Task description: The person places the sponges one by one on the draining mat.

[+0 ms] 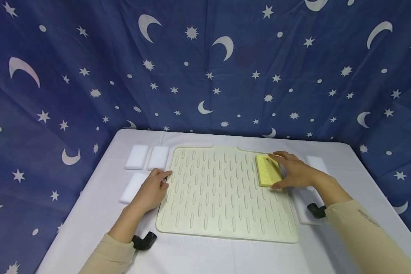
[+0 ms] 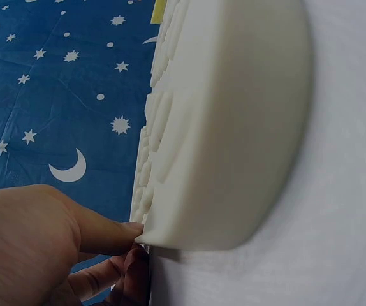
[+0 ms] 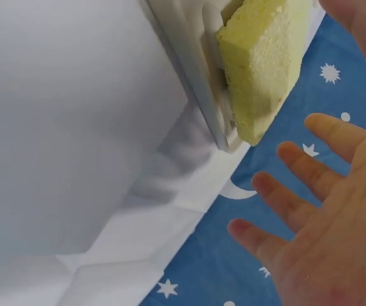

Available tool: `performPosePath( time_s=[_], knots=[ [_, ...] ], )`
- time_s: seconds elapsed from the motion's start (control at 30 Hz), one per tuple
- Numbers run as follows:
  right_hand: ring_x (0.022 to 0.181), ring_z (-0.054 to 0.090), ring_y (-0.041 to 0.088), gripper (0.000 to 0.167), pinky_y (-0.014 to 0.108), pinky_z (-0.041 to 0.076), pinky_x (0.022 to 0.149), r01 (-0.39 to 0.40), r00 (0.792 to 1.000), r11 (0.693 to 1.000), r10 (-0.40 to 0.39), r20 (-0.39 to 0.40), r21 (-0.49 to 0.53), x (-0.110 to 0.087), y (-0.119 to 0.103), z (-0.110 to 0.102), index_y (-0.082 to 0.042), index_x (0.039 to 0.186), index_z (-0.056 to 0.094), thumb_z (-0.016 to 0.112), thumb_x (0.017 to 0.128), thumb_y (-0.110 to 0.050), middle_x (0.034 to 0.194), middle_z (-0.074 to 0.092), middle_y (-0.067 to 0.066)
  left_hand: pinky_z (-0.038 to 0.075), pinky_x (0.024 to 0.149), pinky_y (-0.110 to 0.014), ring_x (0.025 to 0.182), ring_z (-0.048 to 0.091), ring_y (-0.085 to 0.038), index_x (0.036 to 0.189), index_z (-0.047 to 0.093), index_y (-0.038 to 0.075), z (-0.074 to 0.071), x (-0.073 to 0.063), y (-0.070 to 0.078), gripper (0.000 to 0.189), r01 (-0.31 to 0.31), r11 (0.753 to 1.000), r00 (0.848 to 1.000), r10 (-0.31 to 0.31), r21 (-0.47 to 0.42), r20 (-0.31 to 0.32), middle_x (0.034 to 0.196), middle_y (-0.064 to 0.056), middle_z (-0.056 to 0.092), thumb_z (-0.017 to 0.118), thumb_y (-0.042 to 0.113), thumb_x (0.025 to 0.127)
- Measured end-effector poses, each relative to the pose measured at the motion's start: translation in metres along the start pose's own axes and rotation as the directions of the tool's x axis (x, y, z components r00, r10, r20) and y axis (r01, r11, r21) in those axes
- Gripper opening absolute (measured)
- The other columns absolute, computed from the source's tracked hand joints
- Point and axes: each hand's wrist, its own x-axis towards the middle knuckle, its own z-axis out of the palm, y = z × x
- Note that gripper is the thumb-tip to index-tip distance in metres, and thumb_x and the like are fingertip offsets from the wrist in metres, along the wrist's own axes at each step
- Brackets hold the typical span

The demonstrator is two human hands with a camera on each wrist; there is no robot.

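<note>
A cream drying mat (image 1: pixel 222 198) with rows of raised oval ridges lies flat on the white-covered table. My left hand (image 1: pixel 154 190) is at its left edge; in the left wrist view, the thumb and fingers of that hand (image 2: pixel 74 248) pinch the mat's rim (image 2: pixel 196 159). On the upper right part of the mat rests a yellow rectangular sponge (image 1: pixel 268 173). Over the sponge's right side reaches my right hand (image 1: pixel 296 171). The right wrist view has the fingers of this hand (image 3: pixel 336 210) spread, with a gap between them and the sponge (image 3: pixel 266 70).
Three white blocks, one of them this block (image 1: pixel 137 156), lie left of the mat. More white blocks (image 1: pixel 306 207) lie to its right, partly behind the right arm. A dark blue curtain (image 1: pixel 205 76) with moons and stars hangs behind the table (image 1: pixel 198 258).
</note>
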Motion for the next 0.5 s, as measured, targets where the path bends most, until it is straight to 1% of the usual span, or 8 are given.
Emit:
performPosePath(
  time_s=[0.27, 0.5],
  knots=[
    [0.149, 0.031, 0.047, 0.114, 0.070, 0.033, 0.114, 0.009, 1.000, 1.000, -0.009, -0.020, -0.003, -0.018, -0.002, -0.003, -0.010, 0.162, 0.033, 0.090, 0.074, -0.055, 0.165, 0.031, 0.019, 0.047, 0.083, -0.035, 0.094, 0.057, -0.019, 0.148, 0.056, 0.004, 0.000, 0.000, 0.001, 0.047, 0.005, 1.000, 1.000, -0.005, -0.004, 0.006, 0.129, -0.014, 0.056, 0.060, 0.006, 0.101],
    [0.148, 0.031, 0.048, 0.112, 0.072, 0.033, 0.113, 0.005, 0.999, 1.000, -0.006, -0.033, -0.011, -0.033, 0.000, -0.002, -0.011, 0.162, 0.034, 0.090, 0.075, -0.054, 0.164, 0.032, 0.018, 0.046, 0.083, -0.035, 0.094, 0.057, -0.019, 0.149, 0.056, 0.005, -0.001, 0.000, 0.001, 0.047, 0.010, 1.000, 1.000, -0.010, -0.001, 0.007, 0.128, -0.013, 0.056, 0.060, 0.006, 0.102]
  ],
)
